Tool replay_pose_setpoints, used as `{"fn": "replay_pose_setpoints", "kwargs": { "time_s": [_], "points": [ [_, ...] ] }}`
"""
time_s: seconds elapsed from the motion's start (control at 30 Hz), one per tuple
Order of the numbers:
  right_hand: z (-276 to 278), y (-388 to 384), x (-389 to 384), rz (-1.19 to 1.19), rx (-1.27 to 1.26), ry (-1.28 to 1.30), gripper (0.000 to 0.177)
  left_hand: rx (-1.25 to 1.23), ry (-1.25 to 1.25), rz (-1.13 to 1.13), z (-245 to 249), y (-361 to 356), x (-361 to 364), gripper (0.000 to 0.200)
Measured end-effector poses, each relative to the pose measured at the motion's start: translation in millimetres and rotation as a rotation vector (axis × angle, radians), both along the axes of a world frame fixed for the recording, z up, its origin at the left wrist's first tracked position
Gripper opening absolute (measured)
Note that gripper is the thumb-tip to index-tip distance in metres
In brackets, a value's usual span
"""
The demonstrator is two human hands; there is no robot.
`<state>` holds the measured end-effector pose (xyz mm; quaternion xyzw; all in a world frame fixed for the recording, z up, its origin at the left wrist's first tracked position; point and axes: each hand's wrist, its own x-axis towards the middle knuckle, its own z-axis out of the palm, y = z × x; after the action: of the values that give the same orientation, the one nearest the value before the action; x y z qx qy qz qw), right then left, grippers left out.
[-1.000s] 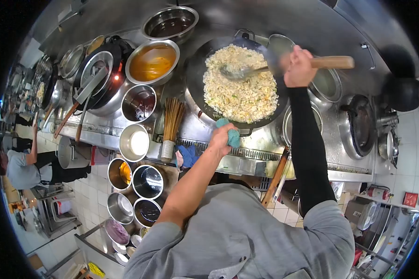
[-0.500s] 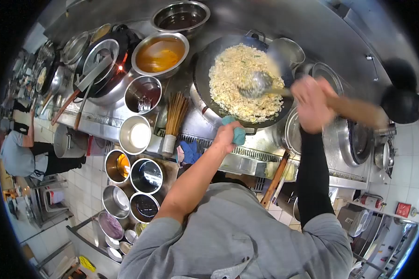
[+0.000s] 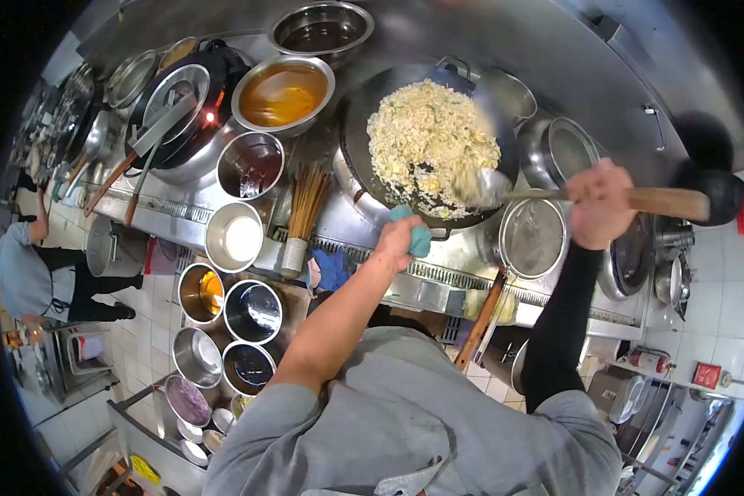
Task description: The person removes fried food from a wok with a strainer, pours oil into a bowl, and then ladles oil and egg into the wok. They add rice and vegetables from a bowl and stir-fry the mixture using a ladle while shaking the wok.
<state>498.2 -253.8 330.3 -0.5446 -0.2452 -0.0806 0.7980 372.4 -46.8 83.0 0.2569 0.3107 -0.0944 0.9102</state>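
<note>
Fried rice [image 3: 430, 132] with bits of egg and green lies in a large dark wok [image 3: 357, 124] on the stove. My left hand [image 3: 397, 243] is closed around a teal cloth [image 3: 419, 240] at the wok's near handle, most of which the cloth and fingers hide. A long ladle [image 3: 665, 203] with a wooden handle is in my right hand [image 3: 601, 207], fingers wrapped around the grip. Its metal bowl, slightly blurred, sits at the right side of the rice. Dark wok surface shows near the ladle, where the rice is thinner.
Left of the wok stand a bowl of amber liquid [image 3: 285, 95], a bamboo brush [image 3: 307, 207] and several metal pots [image 3: 235, 237]. A round strainer [image 3: 535, 238] lies at the right. Another person [image 3: 37, 269] stands far left.
My right hand has moved right and slightly down, drawing the ladle bowl toward the wok's right edge. The rice has shifted, baring wok near the front. My left hand stays at the handle.
</note>
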Motion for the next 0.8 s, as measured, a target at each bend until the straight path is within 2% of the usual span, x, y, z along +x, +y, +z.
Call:
{"fn": "replay_pose_setpoints", "kwargs": {
  "time_s": [0.07, 0.1, 0.17, 0.2, 0.23, 0.27, 0.33, 0.37, 0.4, 0.47, 0.53, 0.63, 0.67, 0.73, 0.8],
  "points": [
    [-64.3, 33.7, 10.4, -0.075, 0.215, 0.204, 0.016, 0.003, -0.010, -0.044, 0.4, 0.7, -0.7, 0.007],
    [-101.4, 47.2, 29.2, 0.083, 0.456, 0.198, 0.016, 0.032, 0.008, -0.049, -0.5, -1.4, -3.3, 0.008],
    [-116.9, 67.7, 37.3, 0.082, 0.583, 0.163, 0.017, 0.093, 0.020, -0.054, 0.2, -3.3, 1.6, 0.010],
    [-105.3, 75.5, 23.7, -0.090, 0.466, 0.159, 0.016, 0.096, 0.065, -0.017, 4.5, -5.3, -7.8, 0.006],
    [-88.4, 75.9, 1.7, -0.162, 0.303, 0.136, 0.015, 0.091, 0.115, 0.018, 17.4, -9.7, -23.9, 0.003],
    [-79.9, 63.4, -31.8, -0.160, 0.214, 0.130, 0.024, 0.087, 0.145, 0.065, 37.4, -9.1, -30.5, 0.002],
    [-40.3, 38.9, -120.2, 0.070, 0.234, 0.125, 0.035, -0.076, 0.119, 0.121, 97.9, -5.3, -87.5, 0.006],
    [-36.7, 29.1, -153.3, 0.169, 0.254, 0.044, 0.027, -0.067, 0.093, 0.028, 116.1, -5.4, -105.7, 0.010],
    [-38.2, 30.9, -163.7, 0.096, 0.093, -0.036, 0.025, -0.058, 0.072, -0.064, 125.0, -2.3, -116.1, 0.014],
    [-50.0, 42.2, -170.6, -0.126, -0.222, -0.165, 0.021, -0.054, 0.137, -0.037, 95.7, -4.3, -89.3, 0.009],
    [-75.5, 69.6, -131.5, -0.406, -0.487, -0.163, 0.018, 0.022, 0.062, -0.143, 27.3, 0.5, -47.5, 0.004],
    [-76.6, 100.7, -99.8, -0.507, -0.411, -0.172, 0.014, 0.055, 0.008, -0.121, -1.9, 7.0, -92.7, 0.009],
    [-75.3, 100.6, -105.2, -0.451, -0.300, -0.160, 0.021, -0.016, 0.053, -0.103, -11.4, 7.0, -126.7, 0.011],
    [-49.1, 85.2, -145.5, -0.580, -0.326, -0.464, 0.029, 0.114, 0.263, -0.153, 12.0, 2.4, -187.4, 0.012],
    [-54.5, 69.5, -176.4, -0.390, -0.094, -0.407, 0.029, -0.019, 0.152, -0.123, 79.3, -8.4, -181.2, 0.003]
  ]
}}
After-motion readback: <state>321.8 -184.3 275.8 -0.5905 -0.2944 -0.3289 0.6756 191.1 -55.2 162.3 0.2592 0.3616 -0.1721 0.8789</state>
